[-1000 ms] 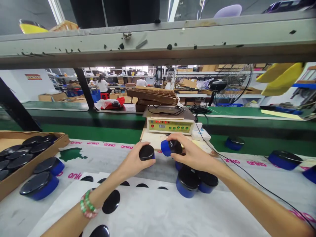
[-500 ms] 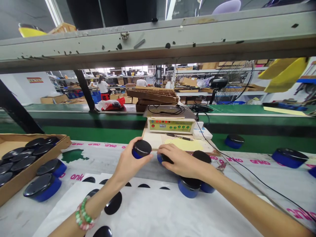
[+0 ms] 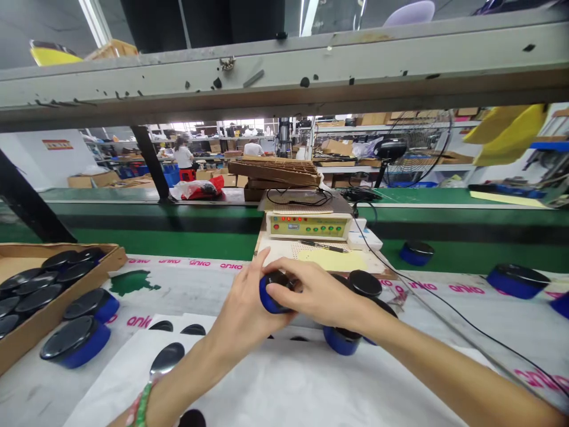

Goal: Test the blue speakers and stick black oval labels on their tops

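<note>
Both hands meet around one blue jar with a black top [image 3: 274, 292] above the white sheet. My left hand [image 3: 249, 296] wraps its left and lower side. My right hand [image 3: 306, 287] grips it from the right, thumb across its front and fingers over the top. Right of the hands stand several blue jars with black lids [image 3: 342, 339], partly hidden by my right forearm. Black discs [image 3: 167, 358] lie on the white sheet [image 3: 249, 385] by my left forearm.
At left, a cardboard box [image 3: 116, 258] holds black-topped items; two blue jars [image 3: 76, 341] sit beside it. A tester with red lights [image 3: 307, 228] stands ahead, its cable [image 3: 435, 301] running right. More jars [image 3: 518, 281] are at right. A shelf beam [image 3: 284, 77] crosses above.
My left hand has moved right and down with its jar. My right hand has turned and come onto that jar. The item that was under my right hand is no longer clearly visible.
</note>
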A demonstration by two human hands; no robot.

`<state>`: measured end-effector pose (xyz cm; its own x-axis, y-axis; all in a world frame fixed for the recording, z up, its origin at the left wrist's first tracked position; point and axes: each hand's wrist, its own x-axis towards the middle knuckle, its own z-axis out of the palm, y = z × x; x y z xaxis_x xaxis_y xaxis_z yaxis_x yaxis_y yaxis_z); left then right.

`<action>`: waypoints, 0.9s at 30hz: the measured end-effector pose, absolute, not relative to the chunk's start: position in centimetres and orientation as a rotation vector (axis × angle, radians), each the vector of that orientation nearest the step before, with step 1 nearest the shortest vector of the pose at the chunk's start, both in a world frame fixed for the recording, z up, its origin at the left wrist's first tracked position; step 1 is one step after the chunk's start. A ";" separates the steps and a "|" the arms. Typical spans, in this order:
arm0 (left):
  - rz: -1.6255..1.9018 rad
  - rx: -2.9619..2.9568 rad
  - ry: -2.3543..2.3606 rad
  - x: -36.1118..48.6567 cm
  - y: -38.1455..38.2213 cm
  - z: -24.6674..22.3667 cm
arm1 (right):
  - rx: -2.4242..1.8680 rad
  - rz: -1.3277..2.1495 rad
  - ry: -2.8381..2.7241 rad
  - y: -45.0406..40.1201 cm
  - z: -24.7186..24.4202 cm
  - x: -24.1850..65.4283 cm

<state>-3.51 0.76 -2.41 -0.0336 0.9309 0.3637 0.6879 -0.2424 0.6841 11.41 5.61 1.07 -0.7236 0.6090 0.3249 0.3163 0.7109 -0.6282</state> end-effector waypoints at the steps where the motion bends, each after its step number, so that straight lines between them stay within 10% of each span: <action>1: 1.131 1.959 1.712 -3.4 0.7 -2.5 | -0.739 0.744 -2.378 5.4 0.8 11.2; 17: 1.236 1.807 2.002 -10.8 4.3 -7.1 | -1.225 0.524 -2.689 11.8 -2.1 11.1; 27: 1.258 1.946 1.947 -12.1 4.5 -9.6 | -0.791 0.901 -2.596 11.0 -1.7 9.5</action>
